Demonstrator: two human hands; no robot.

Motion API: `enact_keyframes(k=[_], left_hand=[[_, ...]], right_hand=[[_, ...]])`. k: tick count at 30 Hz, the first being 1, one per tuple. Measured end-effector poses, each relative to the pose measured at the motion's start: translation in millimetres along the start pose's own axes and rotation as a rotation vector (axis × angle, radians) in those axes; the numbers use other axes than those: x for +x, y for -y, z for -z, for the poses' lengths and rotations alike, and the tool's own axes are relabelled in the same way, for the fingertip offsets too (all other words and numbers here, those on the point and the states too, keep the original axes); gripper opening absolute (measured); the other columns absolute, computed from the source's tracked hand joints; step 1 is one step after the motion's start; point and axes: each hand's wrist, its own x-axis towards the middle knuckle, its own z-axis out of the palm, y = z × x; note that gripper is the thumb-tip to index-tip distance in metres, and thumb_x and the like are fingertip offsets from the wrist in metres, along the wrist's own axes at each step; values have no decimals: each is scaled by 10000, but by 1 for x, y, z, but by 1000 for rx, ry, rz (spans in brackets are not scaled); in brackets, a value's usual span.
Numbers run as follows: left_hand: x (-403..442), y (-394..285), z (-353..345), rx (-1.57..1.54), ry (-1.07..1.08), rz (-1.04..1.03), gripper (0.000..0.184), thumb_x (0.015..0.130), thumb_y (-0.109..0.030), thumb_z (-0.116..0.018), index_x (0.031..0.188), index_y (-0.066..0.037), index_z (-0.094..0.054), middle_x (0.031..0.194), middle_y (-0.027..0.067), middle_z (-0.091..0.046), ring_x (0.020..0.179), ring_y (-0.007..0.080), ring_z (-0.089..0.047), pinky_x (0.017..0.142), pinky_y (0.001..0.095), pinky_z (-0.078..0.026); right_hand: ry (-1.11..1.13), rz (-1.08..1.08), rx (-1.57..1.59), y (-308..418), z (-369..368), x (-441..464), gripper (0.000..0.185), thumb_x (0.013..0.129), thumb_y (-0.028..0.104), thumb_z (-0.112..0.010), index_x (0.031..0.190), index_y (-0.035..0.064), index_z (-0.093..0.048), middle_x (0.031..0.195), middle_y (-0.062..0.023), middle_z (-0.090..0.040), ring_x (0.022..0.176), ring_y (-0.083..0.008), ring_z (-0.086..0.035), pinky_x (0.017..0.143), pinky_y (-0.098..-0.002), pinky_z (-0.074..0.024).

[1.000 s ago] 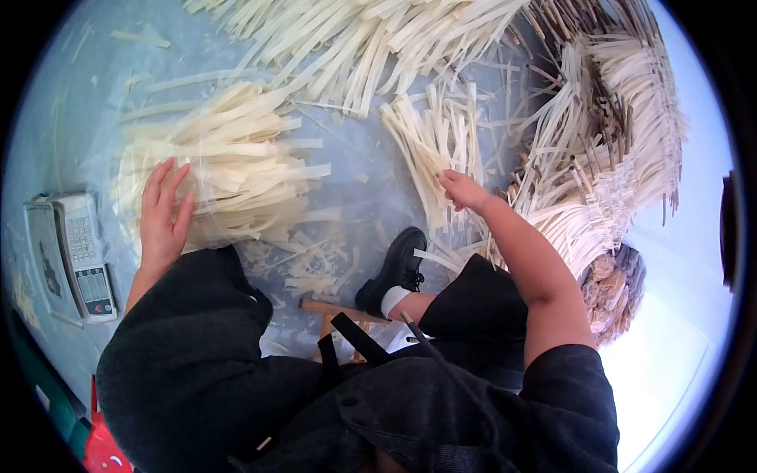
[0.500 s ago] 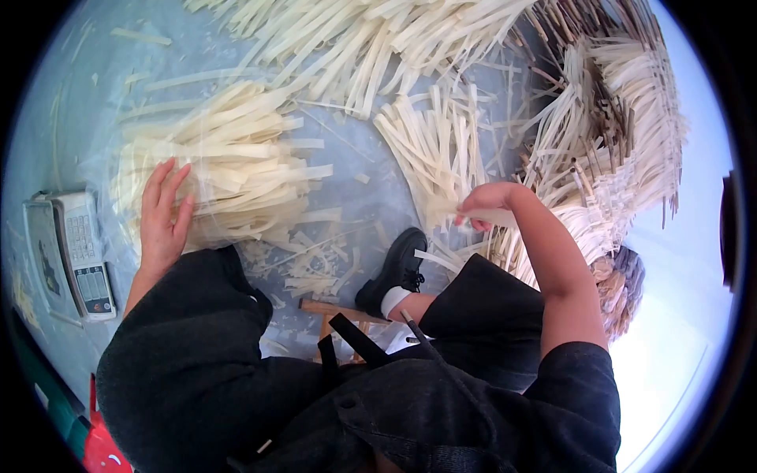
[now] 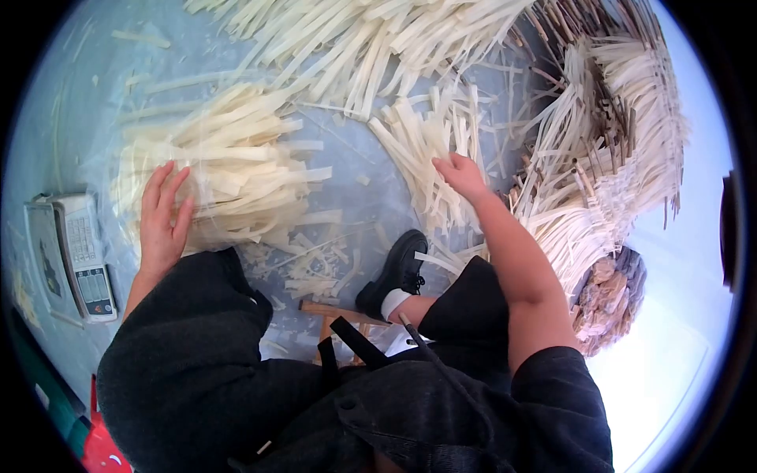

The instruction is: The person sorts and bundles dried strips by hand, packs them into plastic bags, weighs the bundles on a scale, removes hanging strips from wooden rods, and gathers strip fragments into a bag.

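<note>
Our right hand [image 3: 464,176] has moved up and inward from the lower end of the smaller bundle [image 3: 418,150] to its middle, and the pale strip that trailed from our fingers half a second ago no longer shows there. Our left hand [image 3: 163,217] has stayed where it was.

Our right grip is curled, the fingers drawn together over the strips; we cannot tell whether it pinches one. Our left grip is open, fingers a little spread, resting on the near side of the larger bundle [image 3: 244,169], which lies partly under clear plastic [image 3: 201,177].

Both bundles lie on the blue-grey floor [image 3: 355,154], well apart, the smaller one to the right. Loose scraps [image 3: 315,264] lie between the larger bundle and our black shoe [image 3: 398,268]. Beyond both bundles spreads a wide pile of pale strips [image 3: 394,39], and to the right is a heap with brown stalks [image 3: 631,134]. A scale [image 3: 79,236] with a keypad sits left of our left hand.
</note>
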Motion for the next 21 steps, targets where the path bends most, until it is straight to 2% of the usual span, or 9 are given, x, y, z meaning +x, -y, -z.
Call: enact_keyframes(k=[2,3,5,6,8,11,15,17,21], left_hand=[[1,0,-1,8,0,3,406,895,-109,-584,1298,-93,-536,1388,146,-451,1318,338,-388,1088,413,-315],[1,-1,0,10,-1,0,407,895,-108,-583,1298,-92,-536,1388,147,-451,1317,340,-388,1089,414,-313],[1,-2,0,16,-1,-2,407,895,-106,-582,1299,-91,-535,1388,149,-450,1317,342,-388,1090,414,-311],[1,-2,1,14,3,-3,407,894,-105,-582,1298,-90,-535,1388,152,-450,1316,343,-388,1091,414,-310],[1,-2,1,14,10,-2,407,894,-105,-582,1298,-89,-535,1388,155,-450,1315,345,-388,1091,414,-309],[1,-3,1,15,26,13,410,893,-104,-582,1299,-86,-534,1389,159,-448,1315,346,-387,1091,413,-309],[2,-4,0,2,20,19,410,891,-101,-582,1297,-83,-535,1390,159,-447,1314,346,-389,1090,412,-310],[2,-3,1,-1,19,28,410,889,-98,-582,1296,-82,-537,1391,158,-447,1314,346,-390,1089,412,-312],[0,-1,-1,20,25,14,411,886,-96,-584,1295,-82,-537,1394,160,-444,1314,343,-392,1087,406,-316]], right_hand=[[-357,94,-350,-2,-18,20,555,818,524,-631,1048,20,-628,932,-134,-676,888,-281,-651,784,-401,-497],[-359,96,-347,8,-23,23,555,818,524,-631,1048,20,-628,932,-134,-676,888,-281,-651,784,-401,-497],[-421,-34,-247,25,-31,30,843,751,582,-664,1347,34,-431,1307,-209,-521,1195,-352,-514,984,-443,-410],[-419,-34,-244,26,-38,37,843,751,582,-664,1347,34,-431,1307,-209,-521,1195,-352,-514,984,-443,-410],[-475,-75,-309,25,-52,49,1127,676,598,-727,1456,-18,-196,1402,-285,-384,1285,-379,-417,1059,-400,-359],[-385,-131,-316,35,-62,42,1284,595,564,-795,1479,-23,-71,1432,-301,-318,1340,-404,-327,1104,-391,-307],[-420,-86,-307,26,-74,31,1255,578,506,-821,1472,-26,-118,1421,-281,-351,1310,-401,-370,1084,-405,-334],[-346,-23,-322,15,-71,29,1140,586,470,-813,1451,9,-230,1408,-209,-387,1264,-349,-424,1053,-419,-360],[-211,-121,-333,16,-62,25,949,596,426,-801,1351,13,-400,1362,-194,-428,1239,-343,-446,1039,-411,-377]])
